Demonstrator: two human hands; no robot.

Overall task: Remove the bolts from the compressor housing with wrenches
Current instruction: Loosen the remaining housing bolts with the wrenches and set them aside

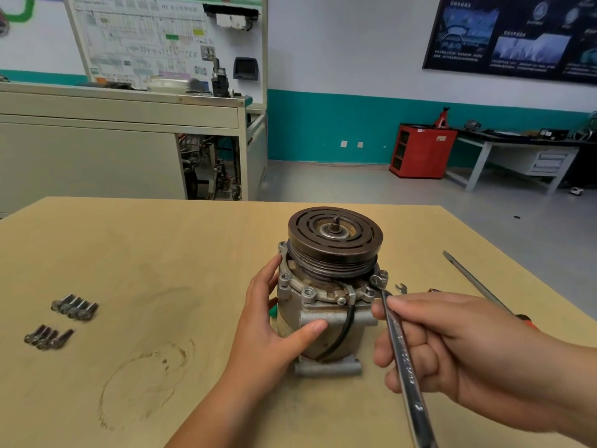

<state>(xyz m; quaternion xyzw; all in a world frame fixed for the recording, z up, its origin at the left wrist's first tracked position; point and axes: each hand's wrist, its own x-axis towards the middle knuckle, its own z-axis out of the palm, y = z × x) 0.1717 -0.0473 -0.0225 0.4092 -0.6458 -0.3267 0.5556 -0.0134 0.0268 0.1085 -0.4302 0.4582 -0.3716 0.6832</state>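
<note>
Compressor housing: grey cast-metal compressor housing (323,313) stands upright near the middle of the pale plywood table (161,253), with its dark grooved pulley (335,234) on top.
Right hand: the right hand (452,344) is low on the right of the housing. Its fingers are curled tight round the shank of a long chrome steel wrench (403,357), and the thumb lies along the top.
Left hand: the left hand (271,318) clasps the housing's left side, fingers wrapped behind and thumb pressed across the front face.
Wrench axis: the shank runs from the right hand up and away to the flange, where its head sits on the bolt.
Loose bolts: two small clusters of dark removed bolts (75,307) lie well apart from the housing, far left on the table.
Bolt in hand: the flange bolt (379,279) sits on the housing's right rim, just beyond the right fingertips and opposite the left hand.
Next move: I'd guess the handle swings sideways about that bolt while the left hand braces. The head could slip off if the shank tilts.
</note>
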